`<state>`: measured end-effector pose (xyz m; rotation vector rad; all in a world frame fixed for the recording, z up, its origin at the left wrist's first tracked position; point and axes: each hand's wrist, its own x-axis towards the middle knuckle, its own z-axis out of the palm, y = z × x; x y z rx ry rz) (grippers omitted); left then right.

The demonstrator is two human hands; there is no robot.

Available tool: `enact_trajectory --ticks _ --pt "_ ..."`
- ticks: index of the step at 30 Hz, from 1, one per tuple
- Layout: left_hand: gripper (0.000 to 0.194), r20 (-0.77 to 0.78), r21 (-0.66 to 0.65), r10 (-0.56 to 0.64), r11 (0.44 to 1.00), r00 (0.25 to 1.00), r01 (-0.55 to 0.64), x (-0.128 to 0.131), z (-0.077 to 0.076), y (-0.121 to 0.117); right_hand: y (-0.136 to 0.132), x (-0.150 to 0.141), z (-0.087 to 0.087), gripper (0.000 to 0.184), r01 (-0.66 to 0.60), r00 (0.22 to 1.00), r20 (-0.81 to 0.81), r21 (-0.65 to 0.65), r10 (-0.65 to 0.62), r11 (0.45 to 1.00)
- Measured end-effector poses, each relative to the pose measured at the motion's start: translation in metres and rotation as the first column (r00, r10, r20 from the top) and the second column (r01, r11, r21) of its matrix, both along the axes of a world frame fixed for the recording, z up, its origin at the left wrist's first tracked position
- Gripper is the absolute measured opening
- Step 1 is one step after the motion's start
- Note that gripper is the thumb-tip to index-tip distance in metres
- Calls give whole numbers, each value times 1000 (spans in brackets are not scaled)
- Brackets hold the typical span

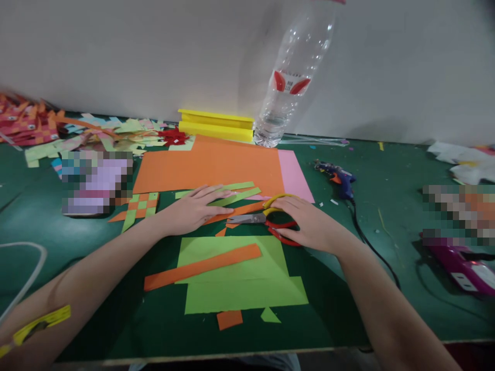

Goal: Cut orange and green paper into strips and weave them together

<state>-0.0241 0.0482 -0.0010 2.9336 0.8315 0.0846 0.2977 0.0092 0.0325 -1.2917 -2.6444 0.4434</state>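
My right hand (311, 221) has its fingers around the red and yellow handles of a pair of scissors (247, 219). The blades point left, slightly apart, low over the table. Flat on the paper strips, with fingers stretched out, lies my left hand (195, 208). Under and beside its fingers are green strips (242, 196) and an orange strip (251, 208). Nearer to me, an orange strip (204, 265) lies slantwise across green paper sheets (243, 296). A woven orange and green paper piece (142, 207) sits left of my left hand, partly beside my forearm.
Behind my hands lie a large orange sheet (209, 165) and a pink sheet (296, 175). A plastic bottle (288, 85) leans at the wall beside a yellow folded piece (216, 126). At right are a glue gun (340, 178) with its cord and a magenta power strip (458, 265). A phone (100, 185) lies left.
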Motion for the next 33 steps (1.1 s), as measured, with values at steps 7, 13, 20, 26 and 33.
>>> enact_trajectory --ticks 7,13,20,26,33 --pt "48 14 18 -8 1000 1000 8 -1 -1 0 -4 -9 2 39 17 1000 -17 -47 -17 999" --pt "47 34 22 -19 1000 999 18 -1 -2 1 -3 -8 0 41 7 1000 -8 -55 -7 998" --pt "45 71 17 -48 999 996 46 -1 -1 2 -3 -9 0 41 2 1000 -17 -52 -3 999" --pt "45 71 23 -46 999 996 44 -1 -1 1 -6 -14 1 42 2 1000 6 -51 -2 999" --pt "47 46 7 -28 1000 999 28 -2 -1 1 -6 -10 -2 43 -17 1000 6 -13 17 1000"
